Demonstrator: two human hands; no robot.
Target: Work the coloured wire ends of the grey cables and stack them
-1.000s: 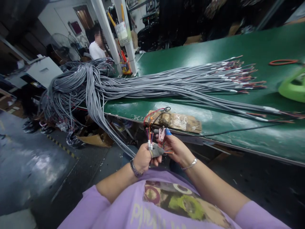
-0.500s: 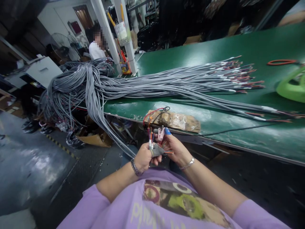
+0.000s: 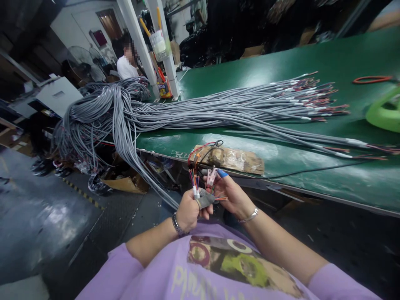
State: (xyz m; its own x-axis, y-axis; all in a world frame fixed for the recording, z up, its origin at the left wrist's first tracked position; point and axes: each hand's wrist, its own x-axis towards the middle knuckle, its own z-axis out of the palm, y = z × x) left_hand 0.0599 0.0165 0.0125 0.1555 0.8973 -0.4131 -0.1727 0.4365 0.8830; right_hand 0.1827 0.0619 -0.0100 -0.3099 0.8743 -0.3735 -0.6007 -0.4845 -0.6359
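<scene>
My left hand (image 3: 188, 209) is closed around the ends of several grey cables; white sleeves (image 3: 196, 191) and loose coloured wires (image 3: 193, 178) stick up from the fist. A grey finger cover (image 3: 205, 201) is on its thumb. Just right of it, my right hand (image 3: 235, 195) holds a small pale pink clip-like piece (image 3: 211, 176) between thumb and forefinger. Its thumb wears a blue cover (image 3: 222, 173). Thin orange wires (image 3: 221, 198) lie between the two hands, and the right hand's lower fingers are partly hidden.
A wooden block (image 3: 239, 159) with red and black leads sits at the edge of the green table (image 3: 312, 183). Behind it lies a large bundle of grey cables (image 3: 187, 111). A green object (image 3: 384, 111) stands at right. A person (image 3: 126, 66) is in the background.
The white sleeves and coloured wires in my left hand have tilted slightly left. My right hand has shifted a little to the right, and the clip-like piece stays in it.
</scene>
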